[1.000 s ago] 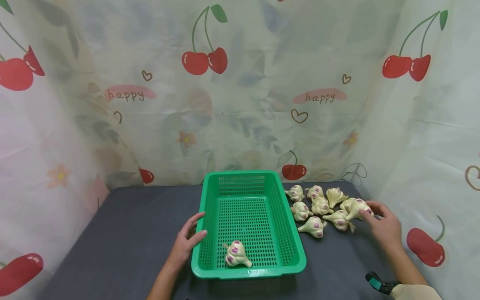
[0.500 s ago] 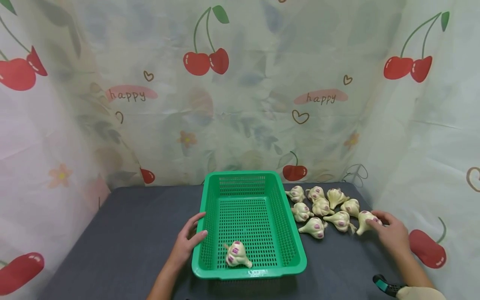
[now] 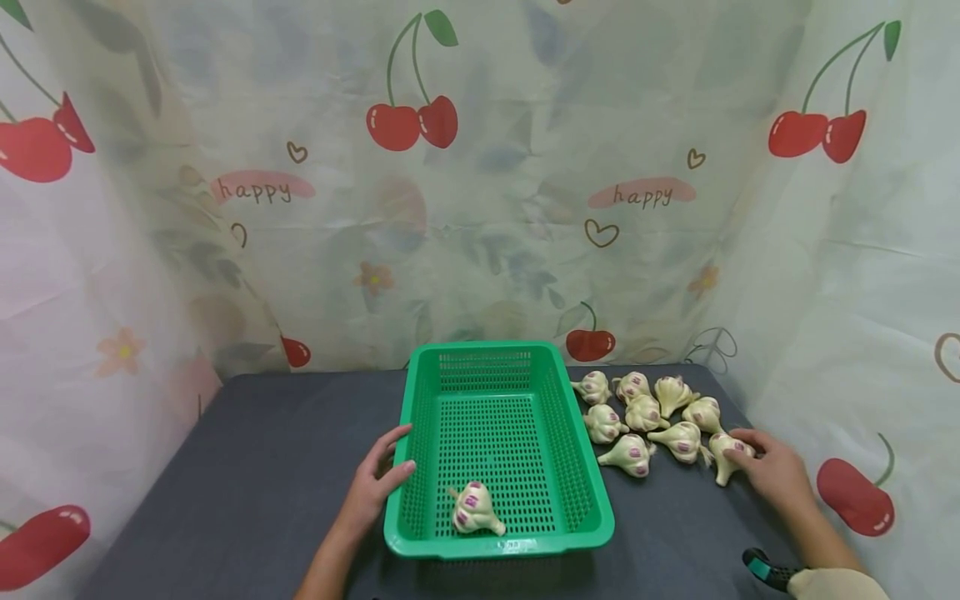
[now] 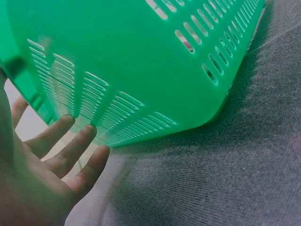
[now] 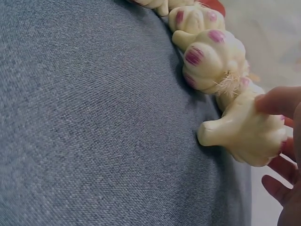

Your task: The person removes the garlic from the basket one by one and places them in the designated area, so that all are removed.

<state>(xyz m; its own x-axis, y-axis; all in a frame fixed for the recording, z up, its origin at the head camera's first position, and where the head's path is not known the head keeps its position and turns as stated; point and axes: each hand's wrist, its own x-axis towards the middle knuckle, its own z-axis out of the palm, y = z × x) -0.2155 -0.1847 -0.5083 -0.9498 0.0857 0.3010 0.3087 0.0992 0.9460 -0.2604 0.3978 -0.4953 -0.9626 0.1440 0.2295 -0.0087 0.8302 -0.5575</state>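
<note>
My left hand (image 3: pixel 372 477) rests at the left rim of a green plastic basket (image 3: pixel 500 546), thumb and index finger on the rim. In the left wrist view, the other fingers (image 4: pixel 70 155) lie loosely along the basket's slotted outer wall (image 4: pixel 136 84). One garlic bulb (image 3: pixel 474 507) with purple patches lies inside the basket near its front. On the right, my right hand (image 3: pixel 778 473) pinches another garlic bulb (image 3: pixel 727 456) between thumb and fingers. Its stem (image 5: pixel 211 133) points toward the front, low at the cloth, as the right wrist view shows.
Several more garlic bulbs (image 3: pixel 643 412) lie grouped between the basket and my right hand. A dark grey cloth (image 3: pixel 247 483) covers the table. Behind and at both sides hangs a curtain (image 3: pixel 487 250) printed with cherries.
My right hand has brought its garlic bulb from above a neighbouring bulb down to the group's right end and turned the stem frontward. The left hand and basket stay put.
</note>
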